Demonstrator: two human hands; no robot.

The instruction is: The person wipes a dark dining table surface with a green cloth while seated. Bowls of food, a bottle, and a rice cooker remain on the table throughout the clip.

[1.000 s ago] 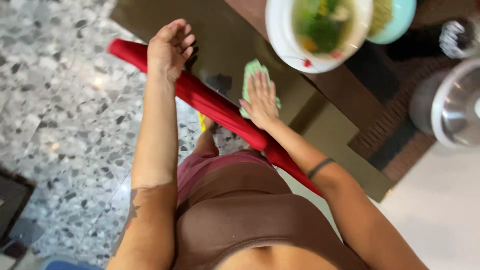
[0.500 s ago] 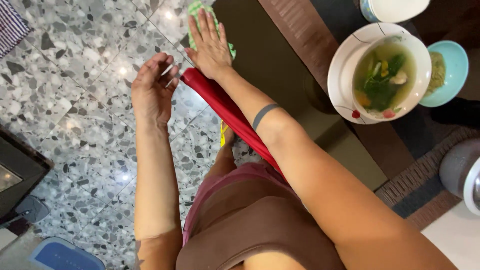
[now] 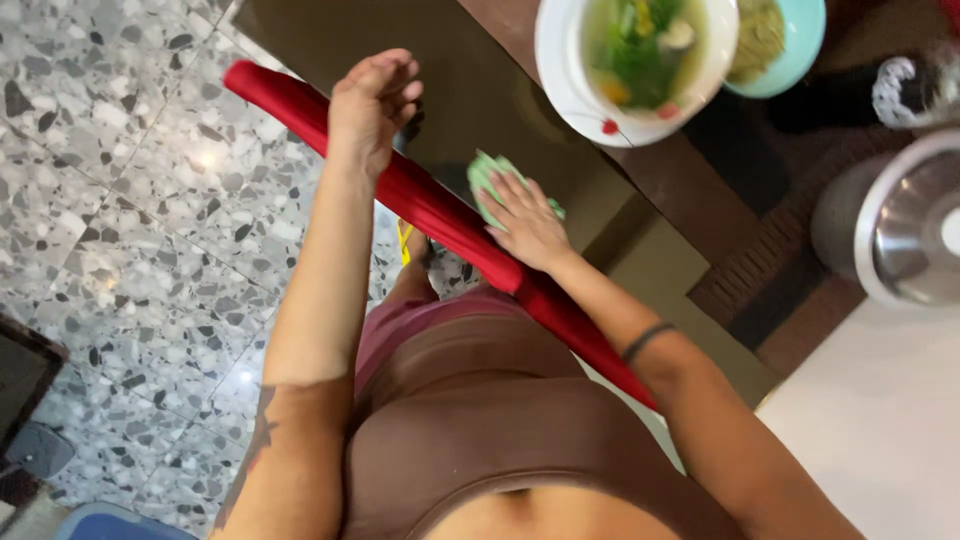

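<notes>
Our right hand (image 3: 530, 220) lies flat, fingers spread, pressing the green cloth (image 3: 487, 180) onto the dark tabletop (image 3: 480, 90) near its red edge (image 3: 440, 215); half a second ago the cloth was out at the far corner, so we judge the wiping has come back toward us. Our left hand (image 3: 372, 105) hovers loosely open over the edge, gripping nothing, and the white soup bowl (image 3: 560, 70) stands just beyond the cloth.
</notes>
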